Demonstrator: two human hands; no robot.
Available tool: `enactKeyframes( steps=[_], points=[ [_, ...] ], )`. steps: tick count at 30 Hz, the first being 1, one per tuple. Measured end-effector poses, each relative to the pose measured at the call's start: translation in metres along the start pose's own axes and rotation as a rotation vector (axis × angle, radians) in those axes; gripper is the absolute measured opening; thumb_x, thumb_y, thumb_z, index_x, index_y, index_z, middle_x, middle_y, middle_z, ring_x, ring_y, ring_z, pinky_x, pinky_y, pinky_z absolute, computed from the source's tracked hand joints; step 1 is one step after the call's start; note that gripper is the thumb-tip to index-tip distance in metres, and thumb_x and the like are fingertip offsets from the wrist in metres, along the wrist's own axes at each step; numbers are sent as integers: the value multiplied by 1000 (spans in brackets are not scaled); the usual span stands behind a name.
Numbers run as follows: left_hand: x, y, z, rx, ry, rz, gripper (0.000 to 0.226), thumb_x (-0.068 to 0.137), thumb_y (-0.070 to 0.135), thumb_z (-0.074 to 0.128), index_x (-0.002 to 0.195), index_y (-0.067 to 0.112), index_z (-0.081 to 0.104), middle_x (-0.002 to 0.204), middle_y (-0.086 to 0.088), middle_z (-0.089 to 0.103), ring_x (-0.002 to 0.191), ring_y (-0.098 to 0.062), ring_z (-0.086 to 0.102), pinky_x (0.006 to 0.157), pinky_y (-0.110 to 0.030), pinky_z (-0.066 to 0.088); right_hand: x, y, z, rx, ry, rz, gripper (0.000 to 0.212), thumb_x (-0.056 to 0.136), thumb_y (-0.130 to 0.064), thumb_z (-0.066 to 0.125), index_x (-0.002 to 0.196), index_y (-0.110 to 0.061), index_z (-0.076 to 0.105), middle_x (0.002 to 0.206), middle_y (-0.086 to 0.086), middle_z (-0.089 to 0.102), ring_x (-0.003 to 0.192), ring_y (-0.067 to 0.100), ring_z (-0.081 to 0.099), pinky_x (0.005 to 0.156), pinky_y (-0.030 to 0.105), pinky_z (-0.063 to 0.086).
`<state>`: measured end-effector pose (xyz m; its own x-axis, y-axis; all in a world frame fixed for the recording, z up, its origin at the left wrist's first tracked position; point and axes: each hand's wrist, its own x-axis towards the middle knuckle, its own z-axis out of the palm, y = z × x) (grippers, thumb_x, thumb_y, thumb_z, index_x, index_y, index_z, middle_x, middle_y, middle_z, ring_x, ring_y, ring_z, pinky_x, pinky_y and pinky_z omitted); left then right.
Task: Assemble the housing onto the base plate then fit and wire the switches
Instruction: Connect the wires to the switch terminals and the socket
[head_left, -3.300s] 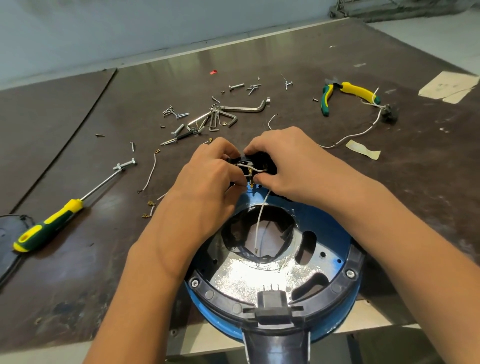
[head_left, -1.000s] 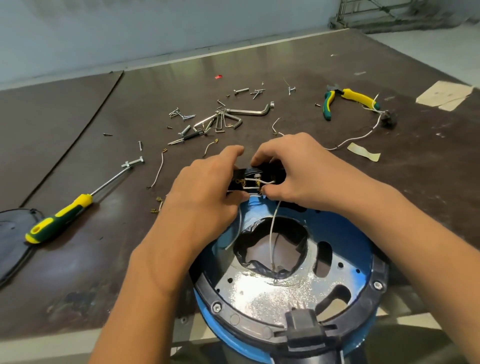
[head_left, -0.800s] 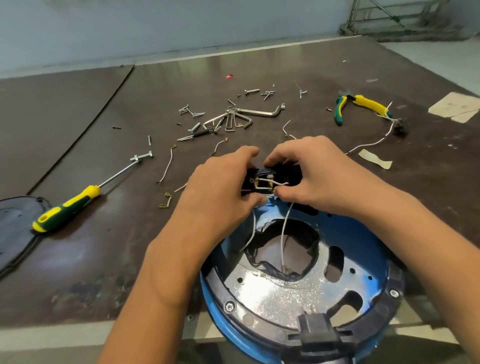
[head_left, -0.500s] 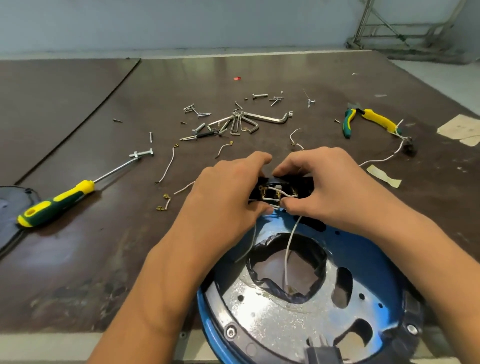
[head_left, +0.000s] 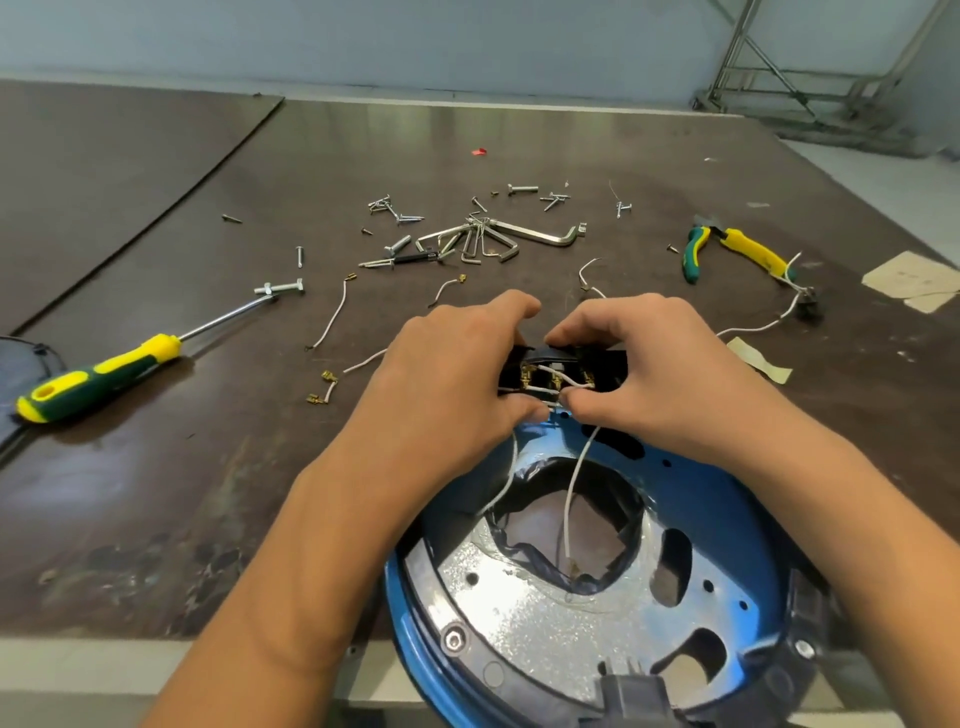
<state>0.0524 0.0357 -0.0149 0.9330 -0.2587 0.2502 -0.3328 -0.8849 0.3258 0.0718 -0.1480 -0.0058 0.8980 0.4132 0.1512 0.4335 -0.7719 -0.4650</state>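
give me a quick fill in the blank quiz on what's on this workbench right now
1. The left hand and the right hand grip a black switch block at the far rim of the round ____ housing.
2. The thin wire hanging from the block into the housing is ____.
3. The yellow-and-green-handled screwdriver lies on the dark table to the ____ of both hands.
Missing words: blue; white; left

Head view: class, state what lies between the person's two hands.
In the head view, a black switch block with brass terminals and short white wires lies between the left hand and right hand, at the blue housing's far rim.
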Motion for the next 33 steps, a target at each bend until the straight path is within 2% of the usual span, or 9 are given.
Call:
enactKeyframes(
  steps=[3, 6, 13, 23, 27, 31, 33],
  points=[
    [2, 1, 1, 42, -45, 1, 78, 73, 60, 75, 138, 30, 45, 124, 7, 66, 115, -18, 60, 91, -39, 49, 0, 1, -1, 13, -13, -22, 42, 73, -23, 80, 114, -31, 71, 102, -15, 72, 93, -4, 65, 83, 13, 52],
    [5, 1, 2, 98, -68, 30, 60, 78, 58, 71, 128, 31, 54, 119, 8, 64, 110, -17, 59, 88, -39, 50, 0, 2, -1, 12, 10, -31, 39, 74, -21, 80, 110, -33, 72, 97, -15, 73, 92, -2, 66, 83, 24, 55],
    [7, -2, 4, 102, -53, 41, 56, 79, 57, 71, 126, 33, 57, 117, 8, 65, 110, -17, 59, 88, -39, 50, 0, 5, 0, -4, 26, -47, 41, 74, -21, 81, 112, -33, 73, 88, -26, 66, 96, -14, 59, 74, -1, 42],
    [7, -2, 6, 94, 8, 41, 47, 79, 56, 70, 119, 34, 61, 109, 9, 68, 102, -19, 63, 81, -38, 52, 0, 1, 0, 4, 27, -25, 40, 71, -27, 77, 110, -32, 74, 87, -22, 67, 88, -12, 61, 71, -2, 41],
    [6, -2, 7, 112, 21, 47, 45, 79, 55, 70, 117, 34, 62, 105, 9, 68, 100, -20, 63, 78, -36, 51, 0, 1, 0, -6, 29, -14, 40, 73, -24, 79, 112, -31, 73, 89, -18, 69, 87, -10, 61, 71, -1, 42],
    [8, -1, 5, 103, -5, 38, 51, 77, 59, 71, 121, 34, 61, 109, 9, 67, 102, -18, 62, 80, -37, 52, -1, 2, 1, -30, 18, -19, 41, 76, -21, 79, 116, -30, 72, 93, -15, 70, 86, -3, 63, 71, -2, 42],
    [9, -1, 4, 103, -35, 31, 57, 75, 63, 71, 122, 33, 60, 110, 9, 67, 102, -17, 61, 81, -38, 52, -2, 1, 0, -33, 18, -30, 40, 77, -20, 78, 116, -30, 72, 95, -13, 72, 88, -1, 64, 73, 3, 46]
  ],
)
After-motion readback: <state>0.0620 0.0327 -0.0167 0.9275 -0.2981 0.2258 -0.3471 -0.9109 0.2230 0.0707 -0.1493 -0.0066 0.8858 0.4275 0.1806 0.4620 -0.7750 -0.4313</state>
